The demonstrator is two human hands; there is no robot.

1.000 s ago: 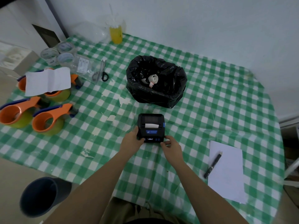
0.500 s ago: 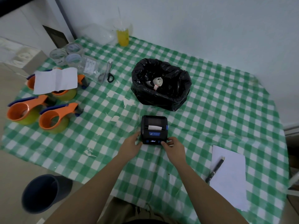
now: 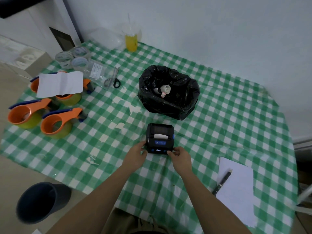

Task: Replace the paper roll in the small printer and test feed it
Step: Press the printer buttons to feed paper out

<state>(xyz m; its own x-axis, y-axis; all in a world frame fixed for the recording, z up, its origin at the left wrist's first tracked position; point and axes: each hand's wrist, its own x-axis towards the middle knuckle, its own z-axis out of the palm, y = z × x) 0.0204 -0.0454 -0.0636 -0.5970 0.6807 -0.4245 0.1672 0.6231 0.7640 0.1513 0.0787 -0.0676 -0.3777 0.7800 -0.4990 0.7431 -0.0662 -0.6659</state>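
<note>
A small black printer [image 3: 159,138] with a blue label sits on the green checked tablecloth [image 3: 228,125], lid closed, a short strip of white paper [image 3: 160,136] showing at its slot. My left hand [image 3: 135,155] grips its near left corner. My right hand [image 3: 181,157] holds the near right corner, thumb by the front buttons. Behind it a black bin bag [image 3: 168,92] holds a curled paper scrap [image 3: 163,89].
Three orange tape dispensers [image 3: 55,122] and a folded white sheet [image 3: 60,83] lie at the left, with scissors [image 3: 114,78] and tape rolls behind. A pen [image 3: 222,181] rests on white paper [image 3: 236,188] at the right. A dark bucket [image 3: 40,201] stands on the floor.
The view has shifted slightly; both hands stay on the printer's near corners, and the right thumb has settled by the front buttons.
</note>
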